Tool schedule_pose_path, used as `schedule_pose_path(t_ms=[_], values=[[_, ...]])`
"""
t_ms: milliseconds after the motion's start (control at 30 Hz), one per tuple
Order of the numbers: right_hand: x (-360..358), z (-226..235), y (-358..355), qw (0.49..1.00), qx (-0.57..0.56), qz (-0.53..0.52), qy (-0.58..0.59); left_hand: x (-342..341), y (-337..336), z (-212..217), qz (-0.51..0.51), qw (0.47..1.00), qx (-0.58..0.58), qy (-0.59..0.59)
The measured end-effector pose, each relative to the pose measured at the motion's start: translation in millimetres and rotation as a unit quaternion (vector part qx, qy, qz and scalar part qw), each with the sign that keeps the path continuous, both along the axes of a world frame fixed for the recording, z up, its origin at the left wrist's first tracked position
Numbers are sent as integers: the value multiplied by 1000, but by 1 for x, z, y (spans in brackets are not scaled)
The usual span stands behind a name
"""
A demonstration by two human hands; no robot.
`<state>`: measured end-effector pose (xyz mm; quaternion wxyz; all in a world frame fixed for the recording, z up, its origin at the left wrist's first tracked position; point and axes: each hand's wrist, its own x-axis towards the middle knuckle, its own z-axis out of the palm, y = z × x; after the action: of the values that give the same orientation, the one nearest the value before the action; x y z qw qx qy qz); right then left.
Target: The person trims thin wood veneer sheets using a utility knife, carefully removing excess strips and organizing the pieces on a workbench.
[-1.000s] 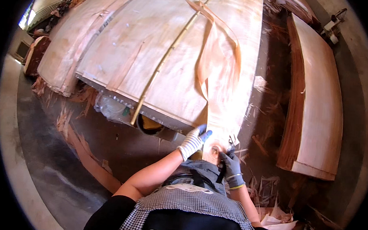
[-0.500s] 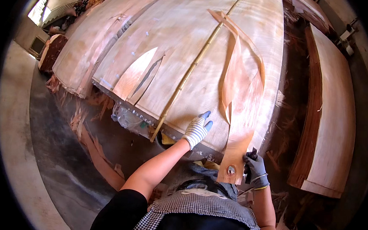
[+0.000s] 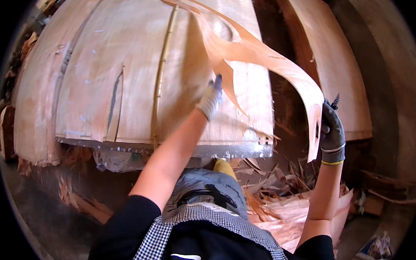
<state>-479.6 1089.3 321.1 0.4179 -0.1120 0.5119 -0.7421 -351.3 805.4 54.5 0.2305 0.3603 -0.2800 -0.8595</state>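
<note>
A long, torn strip of wood veneer [image 3: 271, 58] arches over the right part of a broad stack of veneer sheets [image 3: 137, 43]. My right hand [image 3: 333, 128], in a dark grey glove, is closed on the strip's near end, out past the stack's right side. A dark pointed piece sticks up by its fingers; I cannot make out its kind. The strip's near end hangs down and has a hole in it. My left hand [image 3: 210, 100], in a striped glove with blue-grey fingertips, is blurred, its fingers stretched forward beside the strip's torn lower point.
A thin bamboo stick [image 3: 161, 72] lies lengthwise on the stack, left of my left hand. A split [image 3: 115, 98] runs in from the stack's near edge. Another veneer stack [image 3: 334, 61] stands at the right. Veneer scraps [image 3: 283, 205] cover the floor by my right side.
My right hand has swung the strip's near end up and right, lifting it off the stack. My left hand has moved forward beside it. The view has turned to the right.
</note>
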Motion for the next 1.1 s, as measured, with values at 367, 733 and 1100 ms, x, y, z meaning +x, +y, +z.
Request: schedule_pose_path(t_ms=[367, 733, 1100], values=[[67, -157, 129, 903, 420, 69, 58, 63, 28, 34, -294, 952, 31, -80], [141, -253, 172, 900, 434, 36, 26, 79, 63, 36, -205, 501, -757, -366], [106, -248, 170, 896, 438, 21, 65, 14, 106, 0, -345, 357, -820, -286]])
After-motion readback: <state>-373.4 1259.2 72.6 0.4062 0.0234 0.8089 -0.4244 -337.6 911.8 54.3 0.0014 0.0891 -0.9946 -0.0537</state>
